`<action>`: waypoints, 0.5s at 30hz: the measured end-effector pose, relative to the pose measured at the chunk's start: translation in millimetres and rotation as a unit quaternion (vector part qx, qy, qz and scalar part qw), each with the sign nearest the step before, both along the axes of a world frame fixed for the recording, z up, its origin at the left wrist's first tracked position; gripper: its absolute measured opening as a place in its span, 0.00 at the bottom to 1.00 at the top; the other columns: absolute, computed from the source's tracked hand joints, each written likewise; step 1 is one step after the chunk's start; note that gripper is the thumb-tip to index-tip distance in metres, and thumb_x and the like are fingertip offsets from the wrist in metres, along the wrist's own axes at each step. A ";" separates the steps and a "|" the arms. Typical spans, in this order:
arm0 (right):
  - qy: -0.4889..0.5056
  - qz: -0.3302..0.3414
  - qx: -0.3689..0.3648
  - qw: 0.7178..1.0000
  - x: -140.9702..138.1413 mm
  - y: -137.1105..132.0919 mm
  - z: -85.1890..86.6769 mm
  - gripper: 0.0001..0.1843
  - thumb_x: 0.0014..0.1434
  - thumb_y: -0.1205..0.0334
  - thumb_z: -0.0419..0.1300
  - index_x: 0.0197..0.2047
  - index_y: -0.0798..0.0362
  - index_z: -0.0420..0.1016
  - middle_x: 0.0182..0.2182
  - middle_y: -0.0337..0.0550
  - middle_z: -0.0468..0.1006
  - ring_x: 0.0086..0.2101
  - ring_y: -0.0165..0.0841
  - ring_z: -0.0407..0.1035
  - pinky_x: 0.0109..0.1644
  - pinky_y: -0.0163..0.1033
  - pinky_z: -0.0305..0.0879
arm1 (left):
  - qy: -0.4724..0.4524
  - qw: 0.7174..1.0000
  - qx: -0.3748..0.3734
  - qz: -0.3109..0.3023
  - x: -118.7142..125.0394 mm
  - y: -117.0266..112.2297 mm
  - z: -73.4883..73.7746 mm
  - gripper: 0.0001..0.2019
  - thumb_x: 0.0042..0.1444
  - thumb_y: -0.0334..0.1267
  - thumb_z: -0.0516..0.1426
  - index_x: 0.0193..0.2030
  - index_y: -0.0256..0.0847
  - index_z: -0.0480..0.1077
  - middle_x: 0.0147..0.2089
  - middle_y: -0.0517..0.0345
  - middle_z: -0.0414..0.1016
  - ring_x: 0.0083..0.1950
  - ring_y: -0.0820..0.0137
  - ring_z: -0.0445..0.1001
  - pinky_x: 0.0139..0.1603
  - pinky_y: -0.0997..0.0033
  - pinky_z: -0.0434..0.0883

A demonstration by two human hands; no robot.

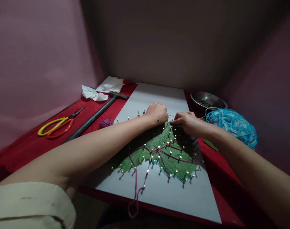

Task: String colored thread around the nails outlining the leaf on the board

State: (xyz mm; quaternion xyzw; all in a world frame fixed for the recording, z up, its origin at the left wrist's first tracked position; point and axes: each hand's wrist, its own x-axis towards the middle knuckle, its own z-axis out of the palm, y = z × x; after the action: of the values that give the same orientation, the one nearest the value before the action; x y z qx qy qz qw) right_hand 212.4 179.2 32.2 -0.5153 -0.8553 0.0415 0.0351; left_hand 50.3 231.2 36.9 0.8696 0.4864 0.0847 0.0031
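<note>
A green leaf (164, 152) lies pinned on a white board (159, 194) by several small nails, with purple yarn (137, 187) strung along its veins and blue yarn along its lower right edge. My left hand (157, 113) rests closed at the leaf's far tip among the nails. My right hand (186, 122) pinches a thin blue strand right beside it, fingertips nearly touching the left hand. The strand runs back to a blue yarn ball (232, 125) at the right.
A hammer (97, 115) and yellow-orange scissors (59, 125) lie on the red cloth at the left, near a small purple yarn wad (106, 122) and crumpled white paper (99, 90). A metal bowl (208, 100) stands at the back right. Walls close in on three sides.
</note>
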 end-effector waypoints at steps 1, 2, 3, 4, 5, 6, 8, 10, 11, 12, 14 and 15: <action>0.006 -0.003 -0.006 1.000 -0.1 -1.1 1.8 0.19 0.55 0.73 0.50 0.39 0.49 0.80 0.38 0.46 0.76 0.38 0.35 0.64 0.44 0.43 0.49 | 0.000 1.000 -0.001 0.001 -0.2 -0.2 0.2 0.16 0.54 0.35 0.50 0.43 0.32 0.76 0.42 0.40 0.75 0.48 0.57 0.70 0.46 0.62 0.67; 0.013 -0.007 -0.008 1.000 -0.4 -2.3 3.9 0.20 0.55 0.73 0.50 0.40 0.49 0.80 0.38 0.46 0.76 0.38 0.34 0.65 0.44 0.43 0.49 | -0.001 1.000 -0.001 0.001 -0.3 -0.5 0.4 0.16 0.54 0.35 0.50 0.42 0.33 0.76 0.42 0.40 0.75 0.48 0.58 0.70 0.46 0.62 0.67; 0.017 -0.009 -0.006 1.000 -1.1 -3.5 6.1 0.21 0.55 0.74 0.49 0.42 0.49 0.80 0.38 0.47 0.76 0.38 0.34 0.65 0.44 0.42 0.49 | -0.001 1.000 -0.001 0.001 -0.4 -0.8 0.7 0.15 0.54 0.35 0.50 0.42 0.33 0.76 0.42 0.41 0.75 0.48 0.58 0.70 0.46 0.62 0.67; 0.019 -0.011 0.001 1.000 -2.3 -4.5 8.0 0.22 0.54 0.74 0.49 0.44 0.49 0.79 0.38 0.46 0.76 0.38 0.34 0.65 0.44 0.42 0.49 | -0.002 1.000 -0.001 0.002 -0.4 -1.1 0.9 0.15 0.54 0.35 0.51 0.42 0.33 0.76 0.43 0.41 0.75 0.49 0.58 0.70 0.47 0.62 0.67; 0.017 -0.015 0.012 1.000 -3.8 -5.3 9.4 0.24 0.54 0.75 0.49 0.45 0.48 0.79 0.38 0.46 0.75 0.38 0.34 0.65 0.45 0.42 0.49 | -0.002 1.000 -0.001 0.002 -0.4 -1.5 1.1 0.15 0.53 0.35 0.51 0.42 0.33 0.76 0.43 0.41 0.75 0.49 0.58 0.70 0.47 0.62 0.67; 0.010 -0.019 0.024 0.999 -5.6 -5.6 10.2 0.25 0.53 0.76 0.48 0.46 0.47 0.78 0.37 0.46 0.75 0.39 0.34 0.65 0.45 0.43 0.48 | -0.002 1.000 -0.002 0.004 -0.3 -1.7 1.1 0.15 0.53 0.35 0.51 0.43 0.34 0.76 0.43 0.42 0.75 0.50 0.58 0.70 0.47 0.63 0.67; -0.020 -0.025 0.044 0.999 -9.4 -5.3 10.0 0.26 0.51 0.77 0.49 0.46 0.47 0.78 0.36 0.47 0.74 0.39 0.35 0.65 0.44 0.43 0.46 | -0.003 1.000 -0.004 0.008 0.0 -1.8 0.8 0.16 0.53 0.36 0.51 0.43 0.34 0.75 0.44 0.42 0.75 0.50 0.58 0.69 0.48 0.63 0.67; -0.048 -0.023 0.054 0.997 -12.0 -4.2 8.6 0.24 0.50 0.76 0.50 0.43 0.49 0.79 0.35 0.47 0.73 0.38 0.36 0.64 0.42 0.43 0.44 | -0.005 1.000 -0.006 0.011 0.0 -1.5 0.4 0.16 0.53 0.35 0.51 0.44 0.34 0.75 0.45 0.43 0.75 0.51 0.59 0.69 0.49 0.64 0.67; -0.057 -0.019 0.058 0.997 -12.5 -3.6 7.9 0.23 0.49 0.76 0.50 0.41 0.49 0.80 0.35 0.47 0.72 0.37 0.36 0.63 0.41 0.43 0.44 | -0.007 1.000 -0.009 0.012 -0.1 -1.3 0.3 0.16 0.53 0.35 0.51 0.44 0.34 0.75 0.46 0.43 0.75 0.51 0.59 0.69 0.50 0.64 0.67; -0.064 -0.013 0.061 0.996 -12.6 -3.0 7.5 0.22 0.49 0.76 0.50 0.40 0.49 0.80 0.34 0.47 0.72 0.36 0.35 0.63 0.40 0.43 0.43 | -0.009 1.000 -0.012 0.012 -0.2 -1.1 0.4 0.16 0.53 0.35 0.51 0.45 0.34 0.75 0.46 0.43 0.75 0.52 0.58 0.69 0.50 0.64 0.66; -0.078 0.002 0.067 0.995 -12.2 -2.4 7.9 0.22 0.48 0.76 0.49 0.39 0.48 0.79 0.34 0.46 0.71 0.35 0.34 0.62 0.39 0.43 0.42 | -0.014 0.999 -0.027 0.018 -0.7 -0.9 1.1 0.17 0.54 0.36 0.51 0.47 0.34 0.74 0.48 0.42 0.74 0.53 0.58 0.68 0.52 0.63 0.66; -0.087 0.010 0.069 0.994 -12.2 -2.3 8.7 0.23 0.48 0.76 0.49 0.39 0.47 0.79 0.34 0.45 0.70 0.35 0.34 0.61 0.39 0.43 0.41 | -0.017 0.999 -0.038 0.025 -0.9 -0.8 1.7 0.18 0.54 0.36 0.51 0.48 0.34 0.74 0.49 0.42 0.74 0.54 0.57 0.68 0.53 0.63 0.65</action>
State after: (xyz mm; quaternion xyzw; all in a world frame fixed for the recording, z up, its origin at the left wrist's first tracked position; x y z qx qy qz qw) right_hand 200.2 176.9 40.9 -0.5050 -0.8609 -0.0620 -0.0046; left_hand 49.4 230.4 38.5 0.8550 0.5106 0.0806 0.0426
